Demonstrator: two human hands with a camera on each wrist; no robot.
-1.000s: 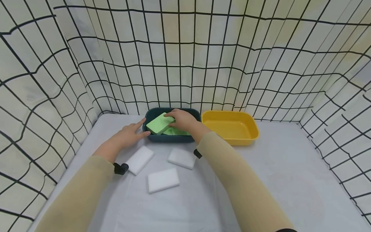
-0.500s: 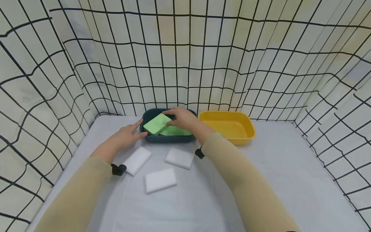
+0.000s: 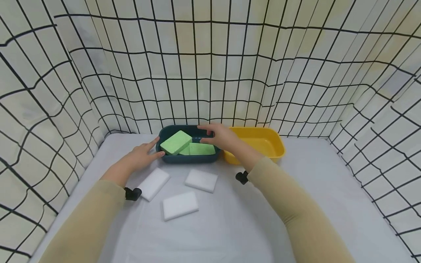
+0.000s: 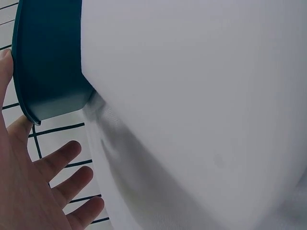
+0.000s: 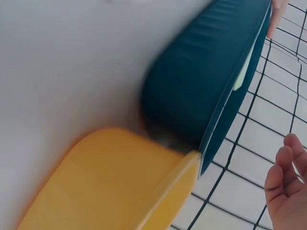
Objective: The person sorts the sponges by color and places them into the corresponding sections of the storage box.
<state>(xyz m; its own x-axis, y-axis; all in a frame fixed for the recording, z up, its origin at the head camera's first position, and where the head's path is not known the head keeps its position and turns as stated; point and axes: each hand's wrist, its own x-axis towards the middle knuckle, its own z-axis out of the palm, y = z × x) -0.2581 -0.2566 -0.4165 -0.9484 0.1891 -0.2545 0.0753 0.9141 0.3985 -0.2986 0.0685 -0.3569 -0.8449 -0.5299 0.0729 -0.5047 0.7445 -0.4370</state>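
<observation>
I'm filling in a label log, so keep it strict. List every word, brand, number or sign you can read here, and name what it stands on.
None: no readable text in any of the three views.
The dark teal bin, yellow bin, green blocks and white blocks show no print on their visible sides.
The black wrist pieces are too small to tell.

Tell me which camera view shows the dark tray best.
Head view: it shows the dark tray from above, inside included, though the right hand hides part. Both wrist views show mainly its outside, cut off.
</observation>
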